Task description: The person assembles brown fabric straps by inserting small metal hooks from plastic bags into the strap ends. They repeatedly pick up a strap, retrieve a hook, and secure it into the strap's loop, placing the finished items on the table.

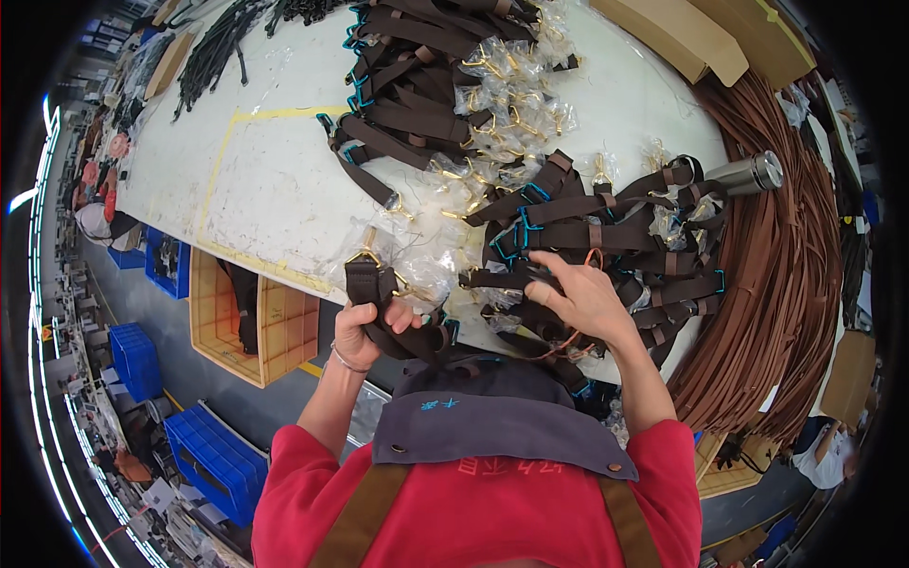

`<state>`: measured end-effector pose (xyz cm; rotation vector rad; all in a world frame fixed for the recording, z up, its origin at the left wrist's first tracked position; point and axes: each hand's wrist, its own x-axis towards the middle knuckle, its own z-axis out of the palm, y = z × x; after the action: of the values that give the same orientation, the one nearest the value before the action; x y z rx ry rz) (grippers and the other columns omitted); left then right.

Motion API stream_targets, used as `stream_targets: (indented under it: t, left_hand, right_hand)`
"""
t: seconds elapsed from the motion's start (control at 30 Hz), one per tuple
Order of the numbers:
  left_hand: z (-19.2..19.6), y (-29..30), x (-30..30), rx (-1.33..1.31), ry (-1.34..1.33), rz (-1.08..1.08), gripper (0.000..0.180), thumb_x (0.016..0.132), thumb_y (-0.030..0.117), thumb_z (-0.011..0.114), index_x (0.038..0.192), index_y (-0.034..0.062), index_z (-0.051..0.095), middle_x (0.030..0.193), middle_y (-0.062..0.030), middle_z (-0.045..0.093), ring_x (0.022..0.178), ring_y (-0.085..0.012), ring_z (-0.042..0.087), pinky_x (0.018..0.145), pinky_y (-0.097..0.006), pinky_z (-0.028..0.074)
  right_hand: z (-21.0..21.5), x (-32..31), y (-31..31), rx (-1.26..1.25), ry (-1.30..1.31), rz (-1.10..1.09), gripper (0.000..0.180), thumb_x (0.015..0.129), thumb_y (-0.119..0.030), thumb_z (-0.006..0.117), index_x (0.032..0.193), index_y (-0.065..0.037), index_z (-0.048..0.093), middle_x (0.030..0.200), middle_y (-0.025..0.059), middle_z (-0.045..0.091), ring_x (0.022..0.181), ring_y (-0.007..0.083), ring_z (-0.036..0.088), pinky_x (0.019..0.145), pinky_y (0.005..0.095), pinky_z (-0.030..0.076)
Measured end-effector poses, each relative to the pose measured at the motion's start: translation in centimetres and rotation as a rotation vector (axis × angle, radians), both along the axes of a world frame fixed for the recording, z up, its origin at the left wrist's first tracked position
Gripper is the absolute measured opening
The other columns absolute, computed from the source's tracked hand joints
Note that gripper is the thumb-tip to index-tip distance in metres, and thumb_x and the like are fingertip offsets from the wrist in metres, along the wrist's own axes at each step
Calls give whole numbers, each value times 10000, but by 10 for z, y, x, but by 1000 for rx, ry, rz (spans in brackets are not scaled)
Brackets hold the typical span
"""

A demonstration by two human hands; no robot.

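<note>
At the table's near edge my left hand (377, 327) is closed around a dark webbing strap (371, 284). The strap's folded end stands up out of the grip, with a gold metal ring (363, 256) and clear plastic film on it. My right hand (587, 295) is over a pile of dark straps (606, 237), its thumb and forefinger apart. A strap end (502, 280) lies just left of that thumb; the other fingers are partly hidden. Turquoise buckles (516, 241) and brown loops show among the straps in this pile.
A second heap of straps (417, 114) with plastic-wrapped gold hardware covers the far middle of the white table (284, 180). Long brown strips (757, 312) and a metal flask (753, 175) lie at right. A yellow crate (303, 327) and blue crates (213, 454) stand at left.
</note>
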<state>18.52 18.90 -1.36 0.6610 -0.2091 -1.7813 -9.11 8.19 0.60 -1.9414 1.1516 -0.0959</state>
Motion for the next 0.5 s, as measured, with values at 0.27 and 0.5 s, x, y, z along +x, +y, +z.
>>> stream_targets:
  t: [0.27,0.5]
  left_hand:
    - [-10,-3,-8,-13,185,7,342,730,171,544,1055,75,499,594,-5,401,591,-145,406,720,-359,368]
    - [-9,-5,-4,-27,235,37,361,736,174,558,1062,42,477,632,-27,423,619,-158,431,756,-393,389]
  right_hand:
    - [-26,75,11,-545,17,185,150,728,-158,541,780,-21,509,723,114,554,639,265,591,533,364,472]
    - [-28,66,-4,-510,-18,196,144,686,-148,586,768,-37,543,725,91,563,673,237,592,544,342,466]
